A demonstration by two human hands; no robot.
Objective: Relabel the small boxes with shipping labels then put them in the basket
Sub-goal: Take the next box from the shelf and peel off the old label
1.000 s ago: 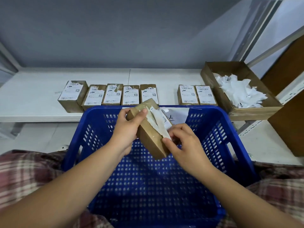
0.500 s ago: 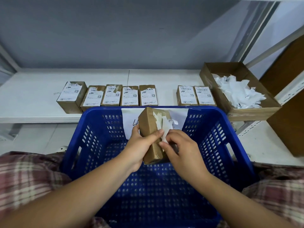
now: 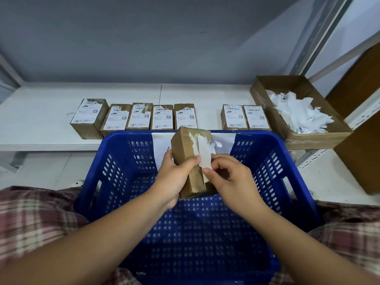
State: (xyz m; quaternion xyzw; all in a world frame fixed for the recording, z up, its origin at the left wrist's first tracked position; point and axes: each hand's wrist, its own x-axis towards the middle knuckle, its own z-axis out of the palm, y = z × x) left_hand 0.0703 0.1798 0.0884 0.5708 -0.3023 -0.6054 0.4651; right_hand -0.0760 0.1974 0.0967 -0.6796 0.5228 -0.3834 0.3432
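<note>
- Clearly, over the basket (image 3: 265,135), our left hand (image 3: 174,178) curls its fingers (image 3: 192,161) round the small box (image 3: 183,147), partly covering it.
- Fingers of our right hand (image 3: 233,182) pinch its half-peeled label (image 3: 204,154); print unreadable.

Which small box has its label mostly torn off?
The box the left hand grips over the blue basket: mostly bare cardboard, the right hand pinching a loose label strip. The seven shelf boxes carry near-whole labels.
</note>
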